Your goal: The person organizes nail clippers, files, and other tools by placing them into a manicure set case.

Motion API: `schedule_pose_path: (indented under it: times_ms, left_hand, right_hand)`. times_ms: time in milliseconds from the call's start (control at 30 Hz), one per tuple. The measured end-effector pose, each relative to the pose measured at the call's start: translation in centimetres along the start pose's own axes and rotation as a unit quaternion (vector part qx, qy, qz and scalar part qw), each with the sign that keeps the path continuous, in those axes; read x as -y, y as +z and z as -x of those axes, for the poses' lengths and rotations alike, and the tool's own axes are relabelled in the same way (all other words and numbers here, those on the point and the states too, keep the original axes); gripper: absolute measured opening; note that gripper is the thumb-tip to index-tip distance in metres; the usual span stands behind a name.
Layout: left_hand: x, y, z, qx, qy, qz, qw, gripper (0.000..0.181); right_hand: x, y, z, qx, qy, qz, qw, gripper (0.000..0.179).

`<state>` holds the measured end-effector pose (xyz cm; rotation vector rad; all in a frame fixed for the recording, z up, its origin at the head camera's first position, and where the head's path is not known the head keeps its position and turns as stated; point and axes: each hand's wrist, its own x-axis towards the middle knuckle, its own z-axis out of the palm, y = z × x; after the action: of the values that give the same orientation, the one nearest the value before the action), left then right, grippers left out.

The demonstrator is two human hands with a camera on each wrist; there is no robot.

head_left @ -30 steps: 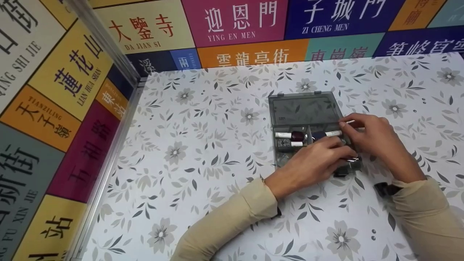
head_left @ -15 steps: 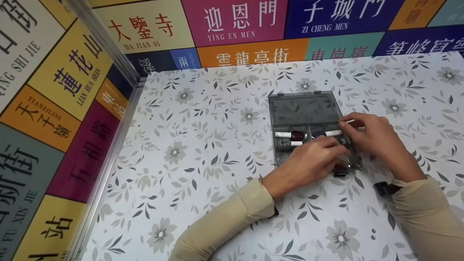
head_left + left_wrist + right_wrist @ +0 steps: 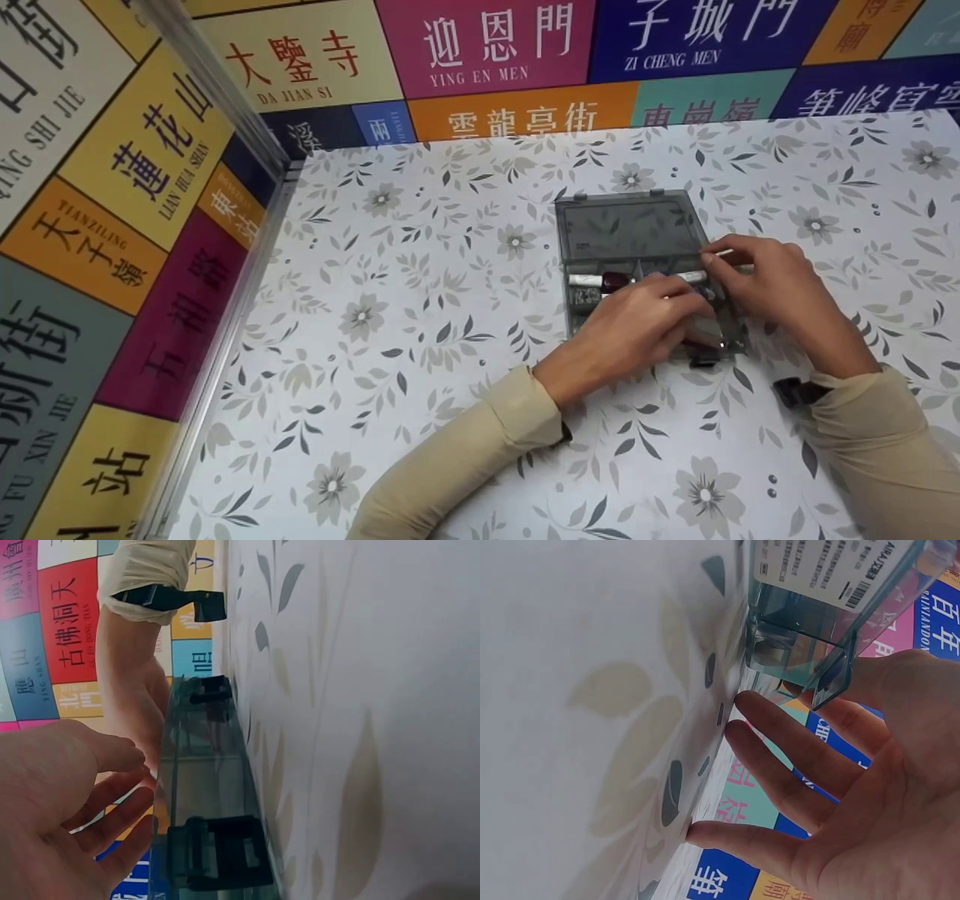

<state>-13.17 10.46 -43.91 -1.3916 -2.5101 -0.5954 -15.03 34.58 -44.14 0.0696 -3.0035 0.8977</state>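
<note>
A smoky translucent compartment box (image 3: 630, 229) lies on the table with its lid folded back. In the head view its back row holds a dark red and white bottle (image 3: 613, 282), like nail polish, and a white-ended piece (image 3: 691, 277). My left hand (image 3: 645, 319) hangs over the front compartments, hiding much of them. The left wrist view shows that hand's fingers (image 3: 112, 829) loosely bent beside the box wall, with nothing visible between them. My right hand (image 3: 780, 285) pinches the box's right edge near the hinge, its other fingertips (image 3: 742, 699) on the table.
A floral white cloth (image 3: 450, 315) covers the table. Colourful lettered panels (image 3: 495, 45) stand along the back and left side. Black latches (image 3: 229, 851) project from the box's front edge. A printed white label (image 3: 832, 570) is on the box.
A shiny piece near my left fingertips has gone down into the front right of the box. My left hand has drawn slightly back to the left. The right hand stays put.
</note>
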Motion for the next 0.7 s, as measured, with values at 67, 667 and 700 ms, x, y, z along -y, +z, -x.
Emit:
schedule_pose_path:
  times_ms: [67,667,700]
  left_hand:
    - [0.3,-0.2,0.1,-0.001,-0.004,-0.001,1.0,0.024]
    - [6.5,-3.8,3.0,-0.046,-0.113,0.018,0.9924,0.018]
    - [7.0,-4.0,3.2,-0.044,-0.124,0.016,0.9912,0.018]
  right_hand:
    - [0.1,0.1,-0.1,0.003,0.001,-0.003,1.0,0.042]
    - [0.1,0.1,-0.4,0.024,0.008,-0.001,0.9997,0.04]
    - [0.1,0.0,-0.4,0.025,0.007,-0.001,0.9997,0.04]
